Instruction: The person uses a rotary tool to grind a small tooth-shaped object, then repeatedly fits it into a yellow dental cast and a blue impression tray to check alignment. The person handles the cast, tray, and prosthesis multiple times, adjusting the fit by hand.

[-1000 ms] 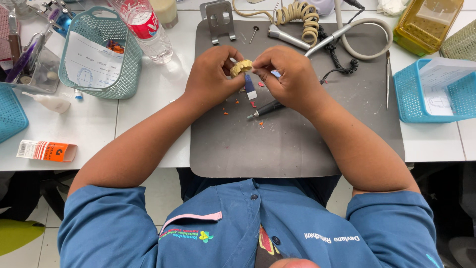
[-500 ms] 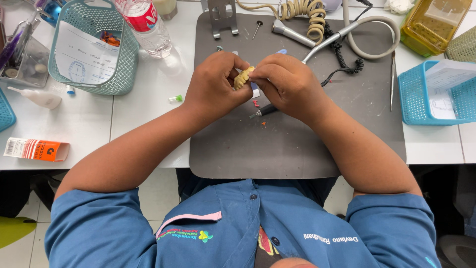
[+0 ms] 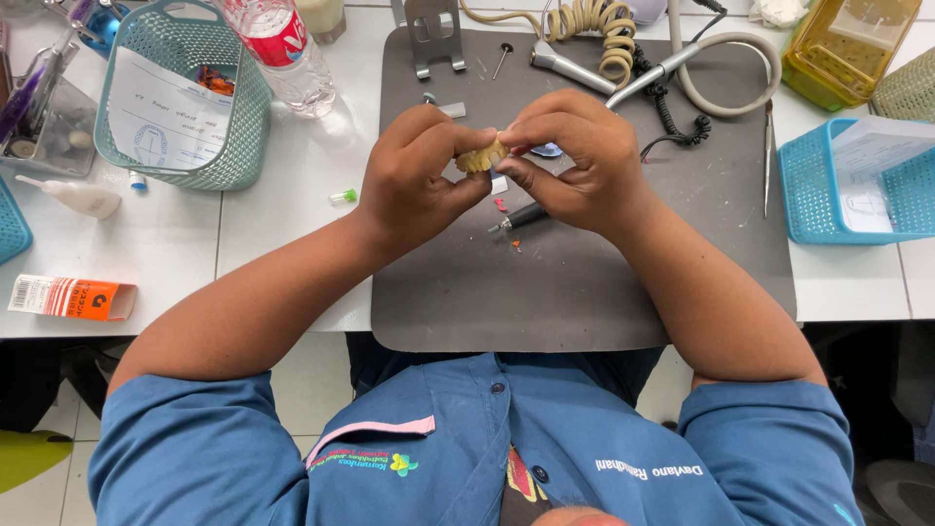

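We hold a small yellowish dental cast (image 3: 483, 156) between both hands above the grey work mat (image 3: 584, 282). Our left hand (image 3: 414, 175) pinches it from the left with thumb and forefinger closed on it, and our right hand (image 3: 575, 161) grips it from the right, its fingers curled over the top. Just beneath our hands a dark pen-shaped hand tool (image 3: 518, 216) lies on the mat among a few red crumbs (image 3: 501, 205). At the mat's far edge rest a metal handpiece (image 3: 570, 66) with its coiled cord (image 3: 594, 21) and a grey hose (image 3: 726, 73). To the left on the white table (image 3: 292, 195) stand a teal mesh basket (image 3: 185, 97) with a paper slip and a clear plastic bottle (image 3: 278, 49); a blue basket (image 3: 857, 185) sits to the right.
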